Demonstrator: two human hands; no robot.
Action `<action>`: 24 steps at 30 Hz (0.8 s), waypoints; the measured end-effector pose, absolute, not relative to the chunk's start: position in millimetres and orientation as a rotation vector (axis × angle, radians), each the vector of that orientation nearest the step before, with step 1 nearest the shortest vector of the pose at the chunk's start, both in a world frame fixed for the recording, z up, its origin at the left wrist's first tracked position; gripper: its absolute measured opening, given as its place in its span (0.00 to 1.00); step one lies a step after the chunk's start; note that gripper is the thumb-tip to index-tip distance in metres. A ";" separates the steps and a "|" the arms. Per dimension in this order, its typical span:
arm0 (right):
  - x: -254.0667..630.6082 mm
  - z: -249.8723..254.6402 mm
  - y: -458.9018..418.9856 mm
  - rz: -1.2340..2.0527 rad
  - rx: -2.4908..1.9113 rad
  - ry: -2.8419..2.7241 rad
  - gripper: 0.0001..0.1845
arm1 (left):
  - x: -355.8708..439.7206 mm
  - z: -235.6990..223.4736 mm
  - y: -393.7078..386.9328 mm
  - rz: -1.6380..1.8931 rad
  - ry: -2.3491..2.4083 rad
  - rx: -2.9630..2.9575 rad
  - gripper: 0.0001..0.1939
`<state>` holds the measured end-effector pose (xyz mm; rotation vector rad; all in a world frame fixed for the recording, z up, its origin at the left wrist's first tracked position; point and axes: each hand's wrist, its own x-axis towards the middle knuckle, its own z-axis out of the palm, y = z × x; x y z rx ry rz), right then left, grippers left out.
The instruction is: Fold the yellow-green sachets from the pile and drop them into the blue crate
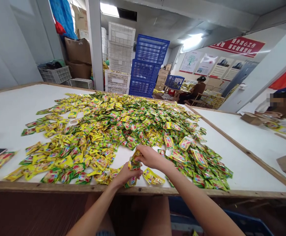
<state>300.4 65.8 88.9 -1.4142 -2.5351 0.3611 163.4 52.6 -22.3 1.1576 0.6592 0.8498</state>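
Near the middle of the front edge of the table (59, 187), the left hand (124, 174) curls around an upright green-and-yellow bag (133, 166) while the right hand (148, 156) pinches a yellow packet (136, 153) at its top, heaped packets (133, 121) spreading behind toward the back edge

Stacked blue crates (151, 50), white crates (121, 52), wall posters (190, 62)

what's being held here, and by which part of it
At least one printed packet: the left hand holds it around the middle. The right hand is at its top; its exact grip is unclear.
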 end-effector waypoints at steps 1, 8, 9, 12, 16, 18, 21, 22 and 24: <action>297.9 87.3 65.6 0.363 -1.401 -2.527 0.07 | 162.9 -21.8 52.1 0.860 0.654 1.147 0.15; 320.2 88.1 63.5 0.839 -1.270 -2.234 0.05 | 156.3 -18.3 51.3 0.891 0.644 1.092 0.17; 325.1 88.7 62.4 0.994 -1.197 -2.159 0.08 | 156.4 -18.0 51.2 0.890 0.639 1.085 0.18; 334.4 80.3 59.6 1.407 -1.001 -1.996 0.17 | 157.4 -17.0 50.7 0.885 0.629 1.071 0.20; 340.1 49.7 60.3 1.503 -1.028 -1.848 0.19 | 156.1 -15.1 49.7 0.866 0.599 1.137 0.19; 342.5 39.5 61.0 1.443 -1.065 -1.794 0.18 | 154.7 -14.3 49.3 0.856 0.583 1.158 0.18; 342.5 43.6 58.9 1.181 -1.195 -1.830 0.15 | 154.4 -14.4 49.1 0.853 0.593 1.156 0.19; 340.8 49.6 57.3 1.034 -1.266 -1.882 0.14 | 155.0 -15.1 49.3 0.857 0.603 1.152 0.19; 334.1 64.8 54.0 0.727 -1.395 -2.044 0.09 | 156.9 -17.6 50.0 0.868 0.621 1.139 0.19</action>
